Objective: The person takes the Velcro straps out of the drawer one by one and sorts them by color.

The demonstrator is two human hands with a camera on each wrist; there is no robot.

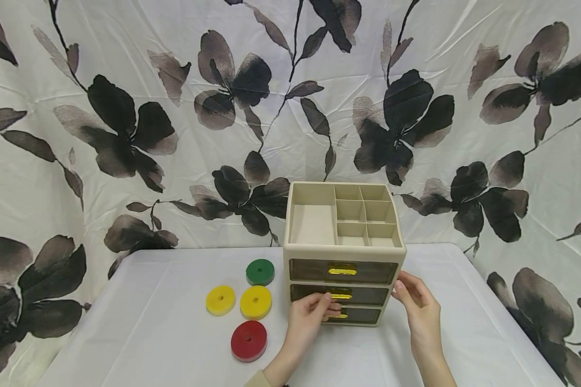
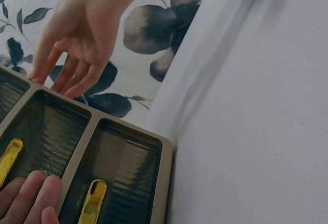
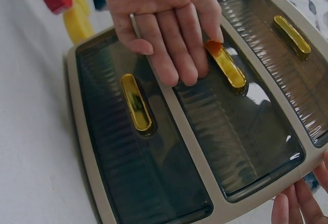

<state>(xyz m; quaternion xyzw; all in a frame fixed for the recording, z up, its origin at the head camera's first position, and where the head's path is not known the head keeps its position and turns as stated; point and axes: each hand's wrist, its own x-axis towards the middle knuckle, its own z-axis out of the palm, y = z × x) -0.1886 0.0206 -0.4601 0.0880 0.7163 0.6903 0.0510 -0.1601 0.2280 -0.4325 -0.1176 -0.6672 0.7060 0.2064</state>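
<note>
Drawer cabinet [image 1: 346, 252], upright on the white tabletop [image 1: 174, 333], between the two hands, all three drawers closed. Left hand [image 1: 310, 318] at the front, fingers extended and relaxed, thumb tip touching the left end of the middle handle [image 1: 342, 296], nothing in the palm. Right hand [image 1: 420, 303] at the right side, loosely open, fingers lightly bent, fingertips against the side edge without a grip. In the way: left fingers across the lowest drawer front, partly hiding the bottom handle [image 1: 341, 316] from the head view.

To the left, four thick discs with small central holes: green disc [image 1: 260, 278] just behind one yellow disc [image 1: 249, 308], second yellow disc [image 1: 214, 303] beside, red disc [image 1: 242, 350] nearest the front. Behind, wrinkled pale cloth [image 1: 314, 150] with dark watery flowers.

Cabinet body cream, smooth, rounded at the corners; drawer fronts dark, glossy, see-through, with fine ribbing; handles shiny yellow, long, round-ended. On top, one large compartment left, six small right.
</note>
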